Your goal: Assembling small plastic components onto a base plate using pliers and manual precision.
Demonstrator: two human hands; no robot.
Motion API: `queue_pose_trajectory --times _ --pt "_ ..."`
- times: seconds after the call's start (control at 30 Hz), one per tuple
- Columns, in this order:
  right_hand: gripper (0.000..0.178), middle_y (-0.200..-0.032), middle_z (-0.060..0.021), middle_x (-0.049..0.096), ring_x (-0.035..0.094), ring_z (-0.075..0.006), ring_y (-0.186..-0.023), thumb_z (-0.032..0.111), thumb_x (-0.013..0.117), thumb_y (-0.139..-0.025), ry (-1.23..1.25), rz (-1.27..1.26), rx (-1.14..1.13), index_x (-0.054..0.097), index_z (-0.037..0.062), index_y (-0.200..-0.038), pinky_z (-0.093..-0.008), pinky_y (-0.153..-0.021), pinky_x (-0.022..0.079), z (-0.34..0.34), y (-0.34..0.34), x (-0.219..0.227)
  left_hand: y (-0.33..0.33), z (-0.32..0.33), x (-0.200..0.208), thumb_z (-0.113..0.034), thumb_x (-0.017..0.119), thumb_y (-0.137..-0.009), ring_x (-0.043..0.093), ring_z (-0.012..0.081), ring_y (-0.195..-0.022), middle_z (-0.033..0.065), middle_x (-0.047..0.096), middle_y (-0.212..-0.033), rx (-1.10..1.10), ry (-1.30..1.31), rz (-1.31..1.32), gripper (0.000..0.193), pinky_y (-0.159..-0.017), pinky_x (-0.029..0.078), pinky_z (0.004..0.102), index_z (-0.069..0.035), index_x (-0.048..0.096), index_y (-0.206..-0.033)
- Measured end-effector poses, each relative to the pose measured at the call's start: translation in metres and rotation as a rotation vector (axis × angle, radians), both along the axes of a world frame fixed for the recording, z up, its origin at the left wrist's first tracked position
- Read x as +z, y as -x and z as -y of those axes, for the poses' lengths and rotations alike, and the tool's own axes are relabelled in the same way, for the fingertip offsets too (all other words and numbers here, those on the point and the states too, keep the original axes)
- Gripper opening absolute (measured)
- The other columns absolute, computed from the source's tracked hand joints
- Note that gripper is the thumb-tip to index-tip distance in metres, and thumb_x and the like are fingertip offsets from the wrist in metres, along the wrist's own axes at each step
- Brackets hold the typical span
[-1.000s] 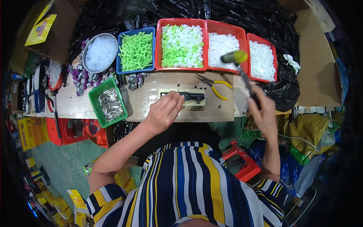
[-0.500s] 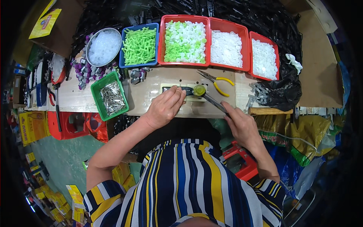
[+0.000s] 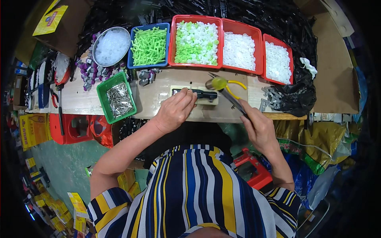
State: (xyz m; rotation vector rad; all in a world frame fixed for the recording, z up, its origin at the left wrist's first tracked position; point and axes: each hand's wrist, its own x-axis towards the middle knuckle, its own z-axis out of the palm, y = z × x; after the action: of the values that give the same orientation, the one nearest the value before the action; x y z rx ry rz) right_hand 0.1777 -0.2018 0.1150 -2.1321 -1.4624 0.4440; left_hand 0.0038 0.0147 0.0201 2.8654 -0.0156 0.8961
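My right hand point(image 3: 258, 127) is closed around the dark handle of a hammer point(image 3: 232, 100). Its yellowish head hangs just right of and above a cream block point(image 3: 212, 102). A long black plastic part point(image 3: 207, 95) lies in or on that block. Bent and pressed together, the fingers of my left hand point(image 3: 173, 111) pinch the middle of this part and cover some of it. Just behind the hammer lie pliers with yellow handles point(image 3: 239, 83), partly hidden by it.
A green tray of metal pins point(image 3: 133, 109) stands left of my left hand. Behind are a metal bowl point(image 3: 93, 53), a blue tray point(image 3: 129, 65) of green sticks, and red trays point(image 3: 170, 59) of small white and green pieces. A black bag point(image 3: 295, 101) lies at right.
The hammer head has risen off the black part and shifted right, uncovering its right end. My right hand has moved slightly right and down; my left hand stays on the part.
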Motion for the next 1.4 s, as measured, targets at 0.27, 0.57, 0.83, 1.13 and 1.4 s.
queue_pose_trajectory --times 0.27,0.57,0.83,1.13,1.4 --pt "0.042 -0.089 -0.0237 0.061 0.061 -0.0446 -0.081 0.009 0.057 -0.095 0.222 0.052 0.012 0.049 0.0081 -0.137 -0.0496 -0.068 0.048 -0.004 0.0 -0.008 -0.002 0.019 0.008 -0.005 0.065 -0.079 0.061 0.0342 -0.106 0.0211 0.061 -0.112 0.109 -0.093 -0.109 0.039 -0.087 0.054 0.0379 0.011 0.062 -0.115" --pt "0.041 -0.09 -0.0228 0.062 0.062 -0.0439 -0.08 0.01 0.058 -0.095 0.157 0.04 0.001 0.053 0.0082 -0.135 -0.048 -0.067 0.049 -0.004 -0.001 -0.004 -0.006 0.049 0.001 -0.005 0.065 -0.081 0.06 0.0327 -0.111 0.0207 0.061 -0.119 0.188 0.025 -0.047 0.036 -0.089 0.054 0.0342 0.009 0.063 -0.113" --pt "0.043 -0.09 -0.0198 0.064 0.063 -0.0374 -0.074 0.006 0.063 -0.09 -0.21 0.031 0.079 0.056 0.0059 -0.132 -0.0418 -0.065 0.051 -0.026 0.004 -0.001 -0.006 0.049 -0.002 -0.007 0.066 -0.08 0.06 0.0348 -0.111 0.0222 0.062 -0.117 0.176 -0.053 -0.057 0.036 -0.092 0.053 0.0347 0.01 0.063 -0.111" --pt "0.041 -0.094 -0.022 0.065 0.064 -0.0419 -0.078 0.009 0.06 -0.093 -0.137 -0.011 0.099 0.055 0.0085 -0.133 -0.0462 -0.066 0.049 -0.036 0.004 0.003 -0.006 0.05 -0.004 -0.008 0.066 -0.081 0.061 0.0362 -0.108 0.0231 0.062 -0.115 0.174 -0.036 -0.046 0.034 -0.092 0.053 0.0362 0.011 0.064 -0.109" --pt "0.042 -0.094 -0.0209 0.065 0.064 -0.0421 -0.08 0.006 0.061 -0.092 0.075 0.033 0.095 0.055 0.0074 -0.133 -0.0437 -0.069 0.051 -0.035 -0.005 0.002 0.01 0.023 -0.01 -0.003 0.071 -0.078 0.062 0.0358 -0.106 0.0201 0.064 -0.113 0.09 0.143 0.078 0.033 -0.089 0.054 0.0408 0.007 0.065 -0.108"
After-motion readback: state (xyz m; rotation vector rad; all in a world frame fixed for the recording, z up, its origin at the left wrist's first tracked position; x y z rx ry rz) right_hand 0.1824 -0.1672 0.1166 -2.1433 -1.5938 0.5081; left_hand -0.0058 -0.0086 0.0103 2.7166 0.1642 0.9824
